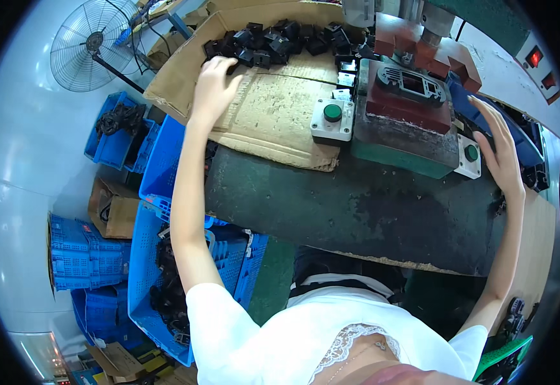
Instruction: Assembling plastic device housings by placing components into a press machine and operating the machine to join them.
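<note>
The left hand reaches forward onto a flattened cardboard sheet, fingers curled down at the near edge of a heap of small black parts; whether it has closed on one I cannot tell, since the fingertips are hidden among them; the heap lies just beyond and to the right of that hand, along the far side of the cardboard. The right hand hangs open, fingers spread, holding nothing, just beside a white box with a green button at the right of the press; on the press bed sits a dark grey frame part, well apart from both hands; a second green button box stands between cardboard and press.
</note>
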{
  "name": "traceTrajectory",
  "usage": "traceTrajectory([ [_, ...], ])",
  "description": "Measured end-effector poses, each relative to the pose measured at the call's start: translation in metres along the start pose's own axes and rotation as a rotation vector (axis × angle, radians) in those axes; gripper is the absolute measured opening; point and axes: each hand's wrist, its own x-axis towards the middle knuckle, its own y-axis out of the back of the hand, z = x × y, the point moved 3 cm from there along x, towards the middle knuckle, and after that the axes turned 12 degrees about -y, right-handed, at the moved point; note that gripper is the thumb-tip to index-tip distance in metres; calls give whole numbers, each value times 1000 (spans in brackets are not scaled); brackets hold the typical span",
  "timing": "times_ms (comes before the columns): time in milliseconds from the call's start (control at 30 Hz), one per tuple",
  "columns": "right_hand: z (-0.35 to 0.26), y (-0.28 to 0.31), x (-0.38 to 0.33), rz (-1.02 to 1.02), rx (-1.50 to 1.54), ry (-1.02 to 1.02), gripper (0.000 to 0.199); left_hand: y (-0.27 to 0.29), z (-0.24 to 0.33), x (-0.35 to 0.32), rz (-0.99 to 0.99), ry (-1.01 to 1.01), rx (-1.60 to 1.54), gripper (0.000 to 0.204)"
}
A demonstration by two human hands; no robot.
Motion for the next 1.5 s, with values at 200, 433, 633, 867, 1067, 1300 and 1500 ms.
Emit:
traceTrajectory([
  [200,47,21,-41,65,19,-245,40,-80,-36,41,-139,462,187,65],
  [433,75,32,-74,158,115,-372,34,-100,-43,54,-348,814,161,72],
  [633,100,44,-95,174,-29,-410,23,-121,-88,40,-215,882,11,79],
  [867,131,16,-103,18,-16,-402,18,-133,-71,47,-106,935,-324,61],
  [1067,119,-11,-80,-162,67,-359,26,-129,-49,47,-19,675,-767,44],
  [1300,122,-15,-57,-161,66,-417,25,-108,-1,66,82,289,-910,44],
  [1500,67,-17,-6,-78,373,-200,29,-55,99,92,41,211,-1231,45],
])
